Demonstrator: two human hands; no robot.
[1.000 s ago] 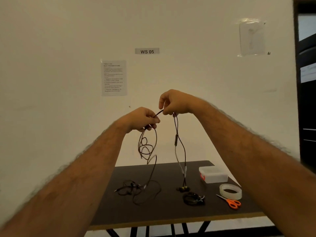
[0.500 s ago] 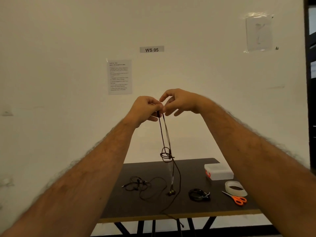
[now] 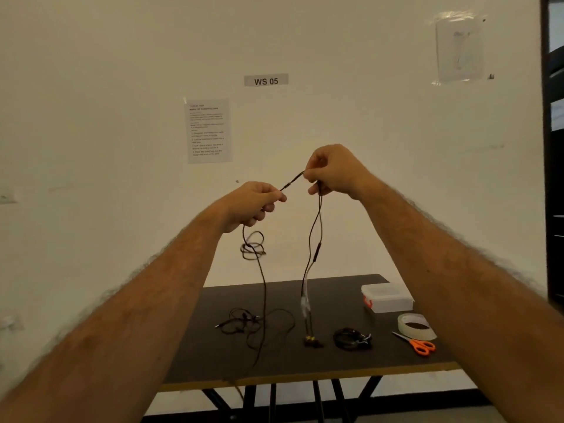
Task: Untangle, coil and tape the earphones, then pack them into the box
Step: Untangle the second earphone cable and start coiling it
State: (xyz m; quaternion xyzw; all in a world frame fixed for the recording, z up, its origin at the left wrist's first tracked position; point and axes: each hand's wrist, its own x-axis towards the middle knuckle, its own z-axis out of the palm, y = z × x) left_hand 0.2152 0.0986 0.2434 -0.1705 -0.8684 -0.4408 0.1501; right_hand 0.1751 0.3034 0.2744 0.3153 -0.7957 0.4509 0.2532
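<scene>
Plain white wall point(image 3: 351, 96) behind with a "WS 05" label point(image 3: 265, 80) and a taped-up instruction sheet point(image 3: 208, 130), dark table point(image 3: 308, 366) below. Both hands raised in front of the wall: left hand point(image 3: 251, 206) curled, pinching the earphones point(image 3: 316, 236) cable, right hand point(image 3: 331, 172) a bit higher pinching the same cable, short stretch pulled between them. Small knotted tangle point(image 3: 252, 247) dangling under the left hand, earbuds reaching down to the tabletop. Also on the table: another loose earphone set point(image 3: 241, 321) at left, a coiled set point(image 3: 351, 338), the box point(image 3: 387, 298) far right, tape roll point(image 3: 415, 326) and orange scissors point(image 3: 419, 345) near right.
</scene>
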